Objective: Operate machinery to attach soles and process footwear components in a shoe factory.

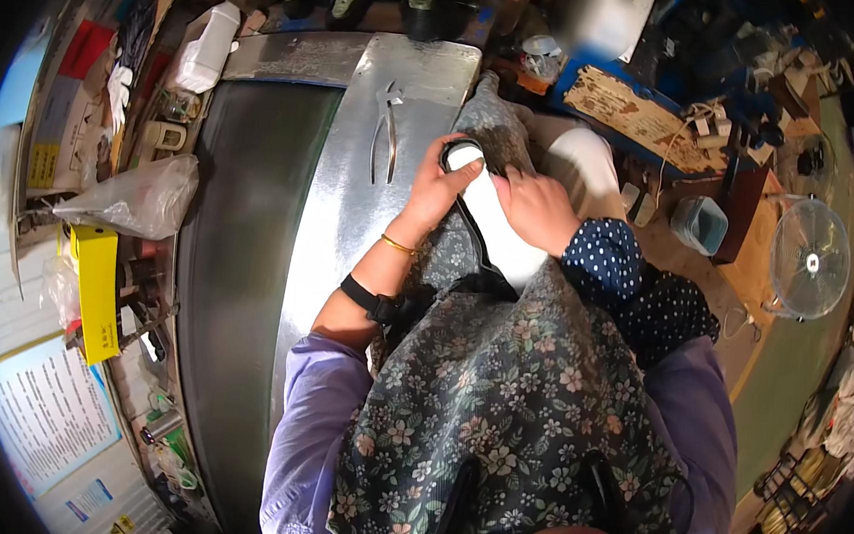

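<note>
Over my lap lies a shoe [499, 222] with its white underside up and a black upper edge showing around the rim. My left hand [435, 185] is closed round its far end, the thumb pressed on the white surface. My right hand [536, 210] lies across the shoe's right side with its fingers bent against it; part of the shoe is hidden under this hand. A pair of metal pliers [385, 135] rests on the shiny metal bench top to my left, its jaws pointing away. Neither hand touches the pliers.
A dark conveyor belt [248, 253] runs beside the metal bench top [340, 160]. Several dark shoes [419, 5] stand at the far side. Left of the belt are a plastic bag [137, 196] and a yellow box [96, 291]. A fan [811, 259] stands at right, near a clear container [699, 226].
</note>
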`<state>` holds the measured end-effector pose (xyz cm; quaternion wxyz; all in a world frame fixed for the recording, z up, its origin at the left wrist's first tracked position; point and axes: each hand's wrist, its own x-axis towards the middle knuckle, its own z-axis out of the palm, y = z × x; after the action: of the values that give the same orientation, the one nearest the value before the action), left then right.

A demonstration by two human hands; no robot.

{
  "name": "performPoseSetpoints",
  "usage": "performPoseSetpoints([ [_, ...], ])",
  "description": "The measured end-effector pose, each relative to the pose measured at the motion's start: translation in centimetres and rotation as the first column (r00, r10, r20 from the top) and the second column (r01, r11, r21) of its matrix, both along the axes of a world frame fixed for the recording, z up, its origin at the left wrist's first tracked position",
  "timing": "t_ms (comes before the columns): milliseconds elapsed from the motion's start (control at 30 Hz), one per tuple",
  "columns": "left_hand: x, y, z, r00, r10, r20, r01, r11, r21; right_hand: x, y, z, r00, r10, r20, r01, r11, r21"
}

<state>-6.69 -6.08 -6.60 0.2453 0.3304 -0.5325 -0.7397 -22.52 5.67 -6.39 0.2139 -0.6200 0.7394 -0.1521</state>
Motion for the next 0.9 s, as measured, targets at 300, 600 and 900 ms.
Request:
performPoseSetpoints([
  [300, 0.5, 0.8, -0.2, 0.999, -0.006, 0.054, 0.011, 0.995, -0.097, -0.8, 9.1, -3.3, 0.753, -0.247, 0.61, 0.132, 0.965, 0.227],
  [600, -0.2, -0.7, 0.2, 0.997, -0.076, 0.034, 0.078, 0.996, -0.046, 0.5, 6.5, -1.9, 0.854, 0.015, 0.52, 0.049, 0.993, -0.11],
  [900, 0.2, 2.5, 0.2, 0.754, 0.414, 0.51, -0.316, 0.909, -0.27, 2.9, 1.8, 0.6, 0.721, -0.07, 0.689, 0.126, 0.992, -0.031],
])
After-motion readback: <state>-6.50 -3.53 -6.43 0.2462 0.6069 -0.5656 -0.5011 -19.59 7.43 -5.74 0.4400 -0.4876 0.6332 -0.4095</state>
